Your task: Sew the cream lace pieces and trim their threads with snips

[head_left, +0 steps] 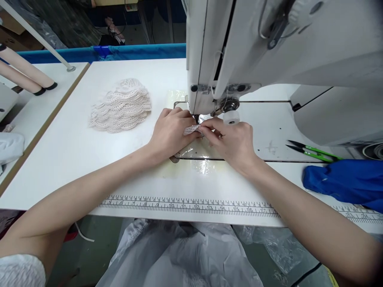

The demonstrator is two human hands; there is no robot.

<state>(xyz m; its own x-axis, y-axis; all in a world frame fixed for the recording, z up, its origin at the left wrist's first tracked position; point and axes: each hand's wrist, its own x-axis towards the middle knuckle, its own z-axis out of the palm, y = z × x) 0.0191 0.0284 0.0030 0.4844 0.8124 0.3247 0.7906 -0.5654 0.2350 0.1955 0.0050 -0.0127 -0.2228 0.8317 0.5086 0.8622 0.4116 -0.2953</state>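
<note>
A small strip of white lace (191, 129) lies under the needle area of a white sewing machine (209, 48). My left hand (173, 129) grips its left part, the thumb below and the fingers curled above. At the strip's right end, the thumb and forefinger of my right hand (231, 139) pinch it. Both hands are close to the presser foot (196, 118), which my left fingers partly hide. To the left on the table, a pile of white lace pieces (121, 105) lies apart from my hands.
Green-handled thread snips (317, 152) and a blue cloth (344, 179) lie at the right. A printed ruler (179, 206) runs along the table's front edge. Pale rollers (26, 75) and a slanted pole (38, 34) stand at the left. Grey fabric (179, 255) covers my lap.
</note>
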